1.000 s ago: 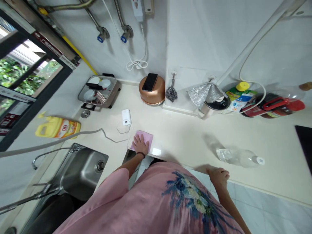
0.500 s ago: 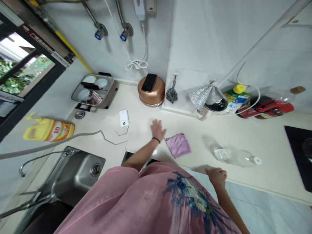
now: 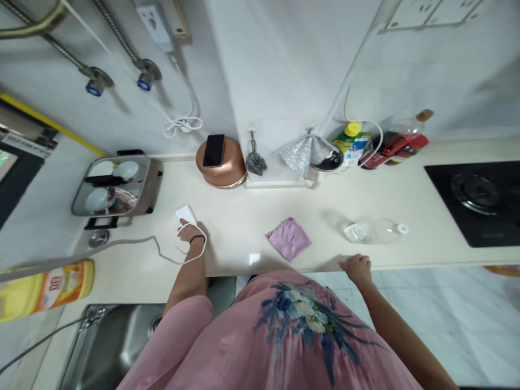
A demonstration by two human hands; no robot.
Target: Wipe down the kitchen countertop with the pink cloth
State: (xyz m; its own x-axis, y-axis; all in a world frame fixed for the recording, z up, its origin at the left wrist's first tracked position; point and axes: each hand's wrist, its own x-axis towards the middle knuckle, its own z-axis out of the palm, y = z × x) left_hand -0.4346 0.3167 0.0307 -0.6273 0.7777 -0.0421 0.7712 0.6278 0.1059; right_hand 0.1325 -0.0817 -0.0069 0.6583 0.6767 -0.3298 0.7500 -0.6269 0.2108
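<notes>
On the left part of the counter, my left hand (image 3: 188,232) is closed on the lower end of a white power bank (image 3: 186,214). Its white cable (image 3: 204,244) loops over my wrist, which wears a dark band. My right hand (image 3: 357,268) rests at the counter's front edge, thumb apart from the fingers, with nothing in it. Between the two hands lies a purple cloth (image 3: 288,239), flat on the counter. Just beyond my right hand, a clear plastic bottle (image 3: 376,231) with a white cap lies on its side.
A copper-coloured pot (image 3: 227,170) carries a black phone (image 3: 214,150) by the wall. An electric pan with bowls (image 3: 148,181) stands at far left, above a yellow detergent jug (image 3: 60,287) and a sink (image 3: 117,336). Bottles (image 3: 394,149) and a black cooktop (image 3: 483,206) are on the right.
My left hand has moved left from the bare counter beside the cloth and taken hold of the power bank. The view has turned right. My right hand stays at the counter edge.
</notes>
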